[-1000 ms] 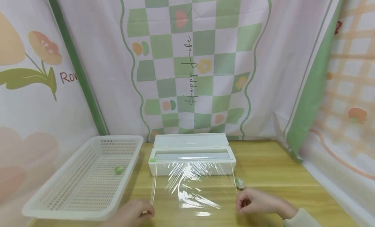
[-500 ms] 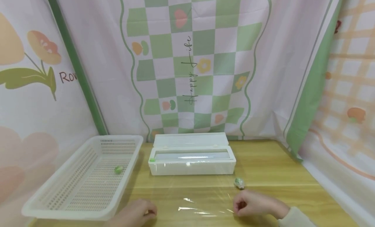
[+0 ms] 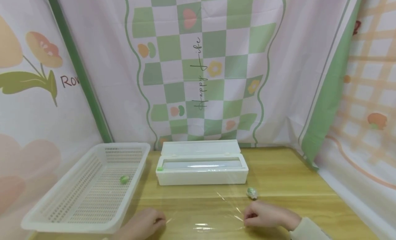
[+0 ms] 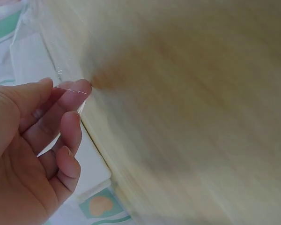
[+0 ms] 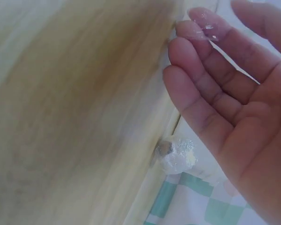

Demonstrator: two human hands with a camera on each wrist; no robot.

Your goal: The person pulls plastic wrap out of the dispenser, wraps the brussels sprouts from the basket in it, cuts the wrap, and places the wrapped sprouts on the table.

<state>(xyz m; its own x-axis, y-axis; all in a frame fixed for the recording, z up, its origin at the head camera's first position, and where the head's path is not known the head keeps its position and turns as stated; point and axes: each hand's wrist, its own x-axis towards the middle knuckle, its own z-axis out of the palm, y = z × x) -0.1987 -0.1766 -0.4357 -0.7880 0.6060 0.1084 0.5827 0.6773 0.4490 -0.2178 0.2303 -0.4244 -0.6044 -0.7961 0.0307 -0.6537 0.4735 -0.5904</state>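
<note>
A sheet of cling film (image 3: 202, 226) stretches low over the table between my two hands, visible mainly by its glare. My left hand (image 3: 143, 223) holds its left edge, and in the left wrist view the film crosses between thumb and forefinger (image 4: 79, 86). The right hand (image 3: 267, 215) holds the opposite edge; in the right wrist view film clings to the fingertips (image 5: 203, 23), with the thumb a little apart. Beyond the hands stands a white cling film dispenser (image 3: 202, 177), its lid raised. A small wrapped green-and-white item (image 3: 252, 193) lies just past my right hand.
At the left stands a white perforated basket (image 3: 143, 171) with a small round green item (image 3: 124, 180) inside. Behind the wooden table (image 3: 278, 174) hangs a checked curtain (image 3: 204, 78), with more patterned fabric at both sides.
Both hands have moved slightly inward, the right one more. The film, earlier taut and shiny up to the dispenser, now shows slacker with less glare. Basket and dispenser have stayed put.
</note>
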